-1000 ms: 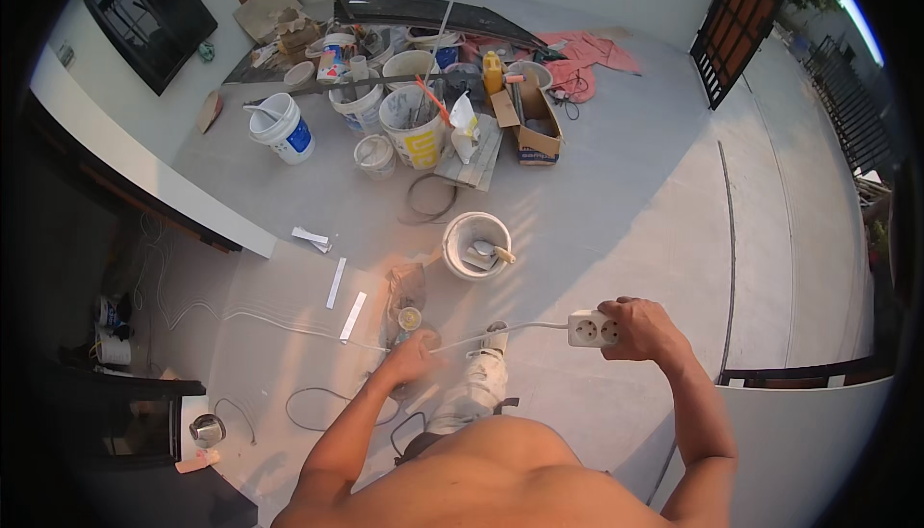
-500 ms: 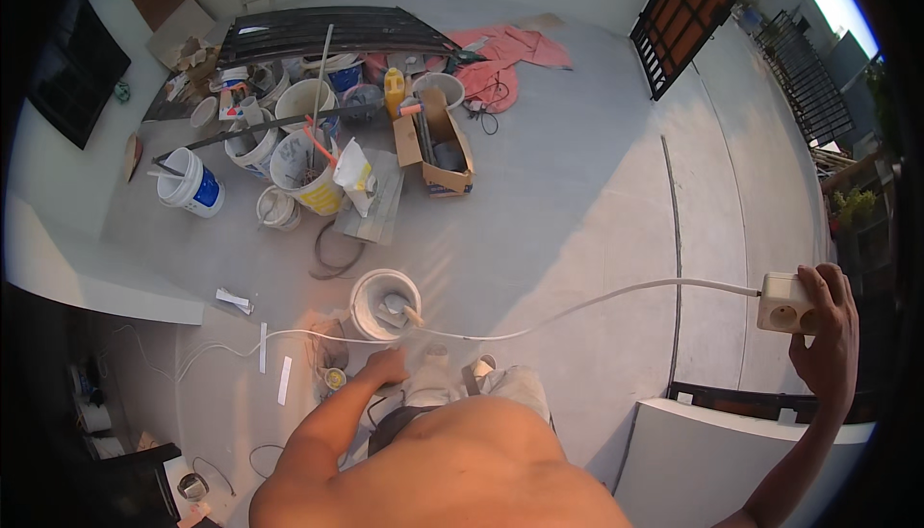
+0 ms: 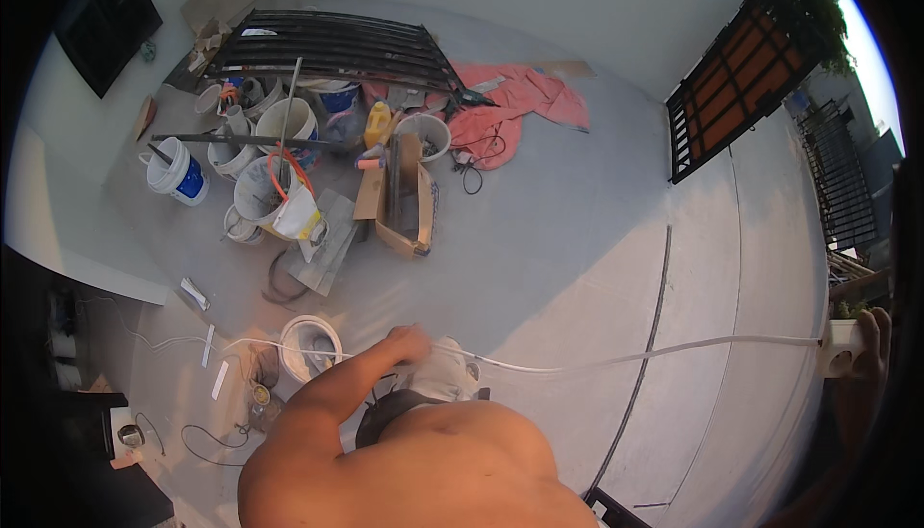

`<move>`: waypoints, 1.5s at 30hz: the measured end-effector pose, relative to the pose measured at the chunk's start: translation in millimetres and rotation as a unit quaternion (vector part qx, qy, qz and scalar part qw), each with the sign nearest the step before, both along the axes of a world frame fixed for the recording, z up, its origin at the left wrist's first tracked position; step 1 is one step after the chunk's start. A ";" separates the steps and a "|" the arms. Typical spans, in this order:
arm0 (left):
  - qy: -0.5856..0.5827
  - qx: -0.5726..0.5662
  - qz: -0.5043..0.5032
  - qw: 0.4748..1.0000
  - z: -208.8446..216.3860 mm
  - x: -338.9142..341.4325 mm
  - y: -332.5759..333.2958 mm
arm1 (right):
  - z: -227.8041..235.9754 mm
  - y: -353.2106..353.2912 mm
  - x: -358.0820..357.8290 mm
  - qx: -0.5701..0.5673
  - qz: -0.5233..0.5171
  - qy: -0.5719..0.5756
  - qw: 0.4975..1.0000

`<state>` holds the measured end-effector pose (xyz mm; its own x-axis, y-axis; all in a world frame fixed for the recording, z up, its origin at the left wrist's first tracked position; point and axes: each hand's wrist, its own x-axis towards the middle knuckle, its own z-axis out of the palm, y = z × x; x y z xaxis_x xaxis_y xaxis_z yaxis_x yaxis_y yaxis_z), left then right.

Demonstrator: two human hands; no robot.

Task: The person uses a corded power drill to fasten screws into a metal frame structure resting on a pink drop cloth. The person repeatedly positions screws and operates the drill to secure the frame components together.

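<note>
In the head view, the socket block (image 3: pixel 841 349) sits far to the right of the white bucket (image 3: pixel 287 331), out at the picture's dim rim; the right hand (image 3: pixel 874 345) has it, fingers bent over the end away from the bucket, the palm lost in shadow; the left hand (image 3: pixel 411 343) is just right of the bucket, a blurred, closed-looking fist, with the pale cable (image 3: pixel 597 368) running out on either side of it; whether it pinches that cable, I cannot tell!

Now the handling, as I judge it: a light block, hard plastic, smooth and a touch slippery, its shell likely to crack on a hard drop; the cable looks bendy yet springy, sagging in one long curve; best hold is around the block's sides, well clear of the cable's entry.

And the pointing: the cable end of the block faces back toward the bucket, a socket opening shows toward the camera; the long axis seems to carry on the cable's line, leading away from the bucket to the right, though the fingers hide the far end.
</note>
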<state>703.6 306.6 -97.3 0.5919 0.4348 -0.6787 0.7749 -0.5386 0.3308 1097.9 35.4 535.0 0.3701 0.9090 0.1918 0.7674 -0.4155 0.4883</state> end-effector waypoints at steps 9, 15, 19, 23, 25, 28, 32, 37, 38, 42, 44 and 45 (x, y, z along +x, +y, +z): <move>-0.141 0.167 0.257 0.941 101.6 111.2 170.7 | -148.9 149.1 310.5 0.013 -0.002 0.190 0.982; -0.045 0.095 0.147 0.983 95.5 223.3 255.4 | -302.6 283.8 444.5 -0.070 -0.058 0.267 0.959; 0.046 0.038 0.158 0.986 83.4 257.1 295.0 | -397.2 399.3 491.9 -0.105 0.008 0.335 0.936; 0.098 0.013 0.223 0.970 57.4 263.7 311.0 | -507.5 546.3 531.3 -0.218 0.043 0.359 0.906; 0.191 -0.033 0.274 0.942 36.2 266.6 311.1 | -586.0 618.0 540.7 -0.296 0.084 0.349 0.885; 0.220 -0.055 0.399 0.889 10.3 276.7 305.7 | -706.4 730.5 540.6 -0.344 0.117 0.347 0.865; 0.288 -0.035 0.461 0.839 -33.4 293.3 301.0 | -833.3 830.3 508.2 -0.376 0.122 0.347 0.850; 0.298 -0.024 0.518 0.802 -105.0 287.6 302.0 | -968.3 898.8 430.5 -0.509 0.223 0.300 0.775; 0.288 -0.012 0.524 0.801 -123.1 286.7 305.7 | -991.2 908.5 417.3 -0.519 0.240 0.293 0.766; 0.302 -0.078 0.552 0.773 -195.7 295.4 309.0 | -1069.2 925.9 376.2 -0.485 0.225 0.288 0.794; 0.313 -0.120 0.559 0.758 -224.5 307.5 309.9 | -1090.0 934.5 360.8 -0.473 0.223 0.263 0.811; 0.301 -0.128 0.564 0.758 -232.0 310.8 312.5 | -1092.6 942.0 353.0 -0.475 0.239 0.231 0.815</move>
<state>1014.4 619.1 -329.4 -0.5098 0.2423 -0.8255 0.7464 0.6017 -0.2844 1450.9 977.4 -557.6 -0.2361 0.6278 -0.7417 0.9242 0.3809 0.0282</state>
